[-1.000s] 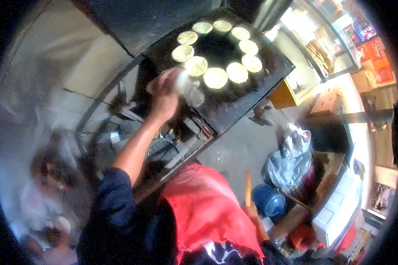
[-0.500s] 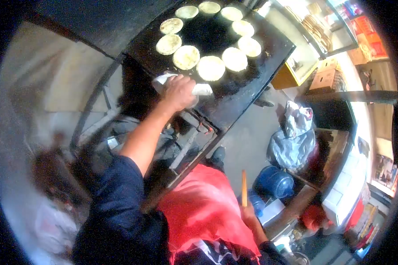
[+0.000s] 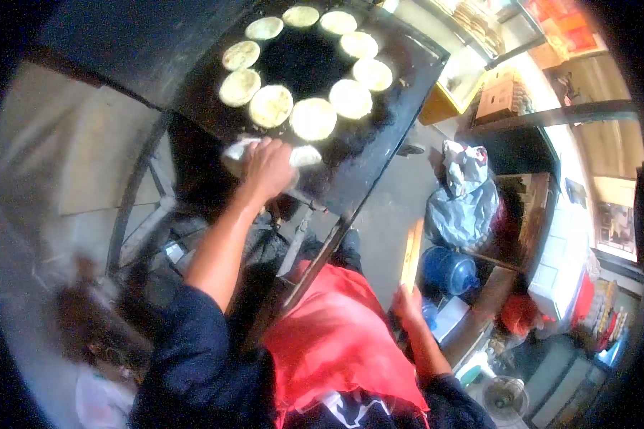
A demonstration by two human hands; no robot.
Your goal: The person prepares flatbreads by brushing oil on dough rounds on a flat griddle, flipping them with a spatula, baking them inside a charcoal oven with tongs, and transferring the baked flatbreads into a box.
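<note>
My left hand (image 3: 268,170) is closed on a white cloth (image 3: 306,156), pressed to the near left edge of the dark griddle (image 3: 365,154). Ahead of it, several round flat breads (image 3: 313,119) lie in a ring around a black patch in the griddle's middle. Some of them show light brown spots. Low on the right, beside the red apron (image 3: 336,314), my right hand (image 3: 408,304) grips a flat wooden stick (image 3: 411,256) that points upward. The stick's upper end is slightly blurred.
Right of the griddle stand a grey plastic bag (image 3: 464,211), a blue water jug (image 3: 449,270) and a white box (image 3: 559,261). A yellow-edged case (image 3: 459,82) stands near the griddle's far right corner. A metal frame is under the griddle's left side.
The view has shifted, so the griddle sits further left. My left hand has stayed on the cloth near the griddle's edge. My right hand and the stick have risen.
</note>
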